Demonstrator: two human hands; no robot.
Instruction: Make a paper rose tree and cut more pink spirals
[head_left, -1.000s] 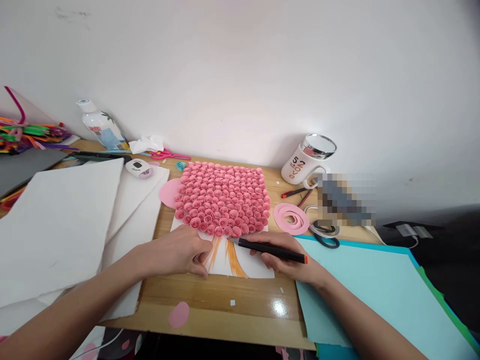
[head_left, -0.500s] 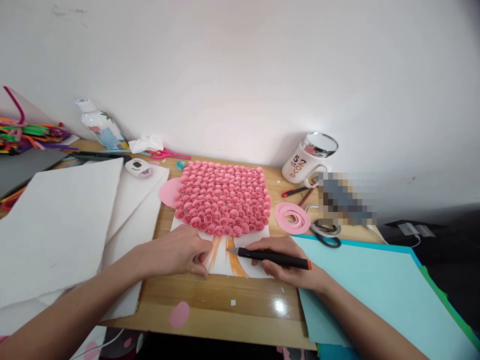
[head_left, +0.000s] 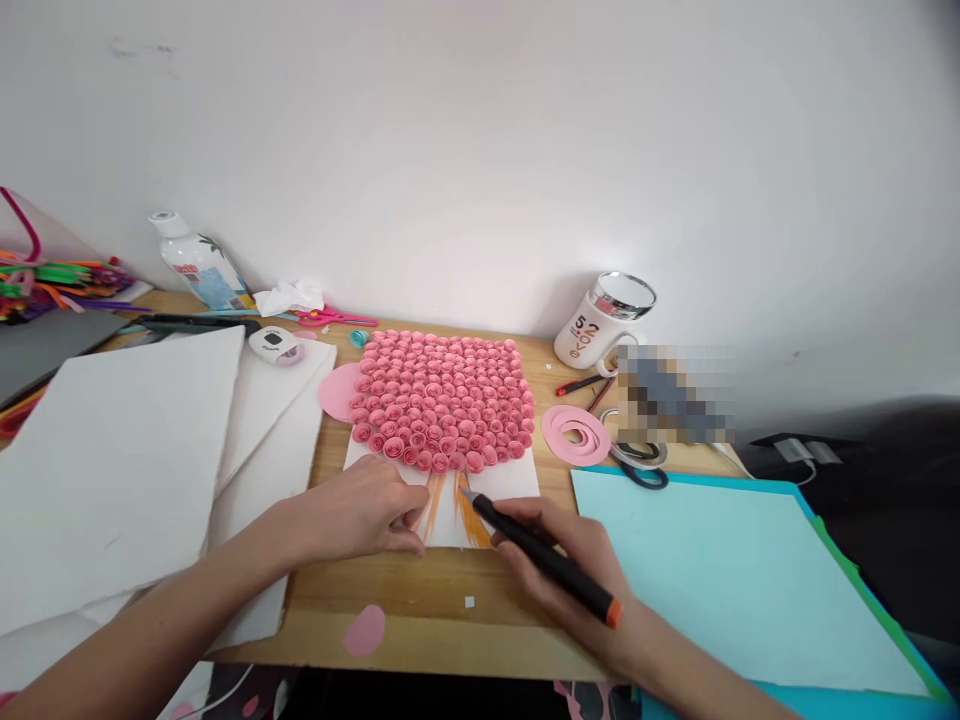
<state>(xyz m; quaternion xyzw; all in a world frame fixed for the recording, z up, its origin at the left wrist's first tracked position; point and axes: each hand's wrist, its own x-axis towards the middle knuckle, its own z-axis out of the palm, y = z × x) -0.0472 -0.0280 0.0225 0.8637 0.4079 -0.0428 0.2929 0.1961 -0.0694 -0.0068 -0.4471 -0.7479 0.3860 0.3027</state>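
Note:
A white sheet of paper [head_left: 517,485] lies on the table, its upper part covered by rows of pink rolled paper roses [head_left: 442,400]. Below the roses, orange strokes [head_left: 471,520] run down the paper in two bands. My right hand [head_left: 570,560] is closed around a black marker [head_left: 551,560] with an orange end cap, its tip at the top of the right band. On the left part of the sheet rests my left hand [head_left: 367,510], fingers curled in and thumb pointing right; the undersides of the fingers are hidden.
Left are white boards [head_left: 135,450], a correction-tape dispenser [head_left: 276,345], a bottle [head_left: 202,265], pink scissors [head_left: 334,316] and pipe cleaners [head_left: 67,285]. Right stand a mug [head_left: 600,325], pink paper rings [head_left: 556,440], dark-handled scissors [head_left: 645,478] and light-blue sheets [head_left: 750,570]. A pink paper oval [head_left: 364,630] lies near the front edge.
The marker tip has shifted slightly up, and the marker now slopes more steeply, its capped end lower. My right hand has moved down with it. My left hand stays on the paper.

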